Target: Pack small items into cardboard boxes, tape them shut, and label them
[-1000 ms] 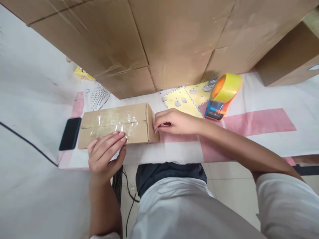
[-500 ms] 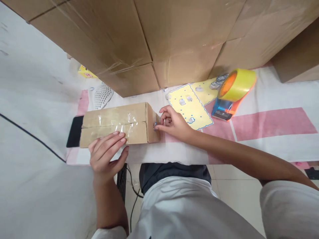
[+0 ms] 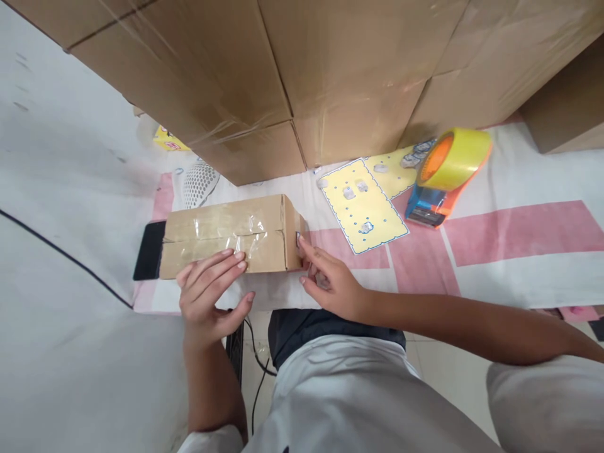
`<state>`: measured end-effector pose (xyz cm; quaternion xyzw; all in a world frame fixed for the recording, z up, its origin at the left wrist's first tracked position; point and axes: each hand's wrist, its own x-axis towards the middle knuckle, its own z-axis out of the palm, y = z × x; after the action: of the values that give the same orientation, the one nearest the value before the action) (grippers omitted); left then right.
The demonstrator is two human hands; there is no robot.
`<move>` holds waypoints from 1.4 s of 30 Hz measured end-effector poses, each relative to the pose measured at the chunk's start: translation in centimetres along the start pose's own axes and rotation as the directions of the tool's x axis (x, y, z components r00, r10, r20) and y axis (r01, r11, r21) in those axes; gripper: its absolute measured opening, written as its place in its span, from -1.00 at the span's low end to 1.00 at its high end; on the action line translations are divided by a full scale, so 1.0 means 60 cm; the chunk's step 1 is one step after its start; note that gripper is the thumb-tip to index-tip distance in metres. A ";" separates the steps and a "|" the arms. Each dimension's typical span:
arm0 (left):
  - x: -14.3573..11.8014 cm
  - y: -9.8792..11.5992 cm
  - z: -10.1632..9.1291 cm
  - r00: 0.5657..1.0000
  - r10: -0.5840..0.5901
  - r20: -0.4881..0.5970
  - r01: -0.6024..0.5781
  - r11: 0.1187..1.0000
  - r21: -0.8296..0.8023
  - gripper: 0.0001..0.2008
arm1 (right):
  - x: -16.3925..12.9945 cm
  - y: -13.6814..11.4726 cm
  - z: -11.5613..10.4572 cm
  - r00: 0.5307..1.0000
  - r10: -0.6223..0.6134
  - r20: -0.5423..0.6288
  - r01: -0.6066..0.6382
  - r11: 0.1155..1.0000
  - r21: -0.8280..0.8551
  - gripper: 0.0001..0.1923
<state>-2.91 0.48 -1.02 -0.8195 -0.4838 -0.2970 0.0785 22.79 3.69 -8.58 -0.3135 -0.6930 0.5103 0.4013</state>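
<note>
Big cartons wall the table (image 3: 519, 270) at 12 o'clock. Your left hand (image 3: 210, 296) lies flat, fingers released, on the box (image 3: 226, 236); right hand (image 3: 328, 283), fingers released, touches its 3 o'clock end.

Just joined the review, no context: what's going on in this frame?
A person is handling a small cardboard box taped shut along its top seam, lying on a pink-and-white cloth. The left hand rests its fingers on the box's near side. The right hand touches a fingertip to a small sticker on the box's right end. A yellow sticker sheet and a tape dispenser lie nearby, with large cartons behind.
</note>
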 end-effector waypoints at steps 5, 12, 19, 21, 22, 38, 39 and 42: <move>0.002 0.002 0.003 1.000 0.013 -0.019 -0.014 0.999 -0.033 -0.50 | 0.004 0.008 -0.010 0.999 -0.002 0.047 -0.002 0.998 0.069 -0.20; 0.002 -0.001 -0.003 1.000 -0.001 0.011 0.002 0.998 -0.058 -0.52 | 0.008 0.014 -0.016 0.991 0.094 0.093 -0.116 0.956 0.271 -0.20; 0.007 -0.009 0.001 0.999 0.036 -0.018 -0.038 0.994 -0.098 -0.53 | 0.020 0.008 -0.018 0.984 0.152 0.096 -0.175 0.938 0.300 -0.20; 0.007 -0.010 0.004 0.999 0.039 -0.035 -0.042 0.993 -0.107 -0.54 | 0.020 0.006 -0.020 0.982 0.158 0.101 -0.181 0.943 0.278 -0.20; 0.007 -0.010 0.005 0.998 0.037 -0.044 -0.042 0.993 -0.108 -0.55 | 0.019 0.006 -0.021 0.983 0.152 0.104 -0.174 0.948 0.266 -0.20; 0.006 -0.006 0.016 0.995 -0.006 -0.096 -0.007 0.991 -0.132 -0.60 | -0.006 0.014 -0.011 0.997 -0.072 0.012 0.071 0.994 0.082 -0.20; 0.007 -0.005 0.016 0.995 -0.007 -0.094 -0.005 0.991 -0.132 -0.61 | -0.007 0.014 -0.010 0.998 -0.067 0.007 0.066 0.995 0.073 -0.21; 0.009 -0.004 0.016 0.996 -0.014 -0.091 0.002 0.991 -0.136 -0.62 | -0.012 0.013 -0.005 0.995 -0.006 0.095 -0.002 0.996 0.089 -0.09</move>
<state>-2.51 1.39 -1.51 -0.8065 -0.4616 -0.3669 0.0438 23.39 3.45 -9.48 -0.2700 -0.6881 0.5547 0.3820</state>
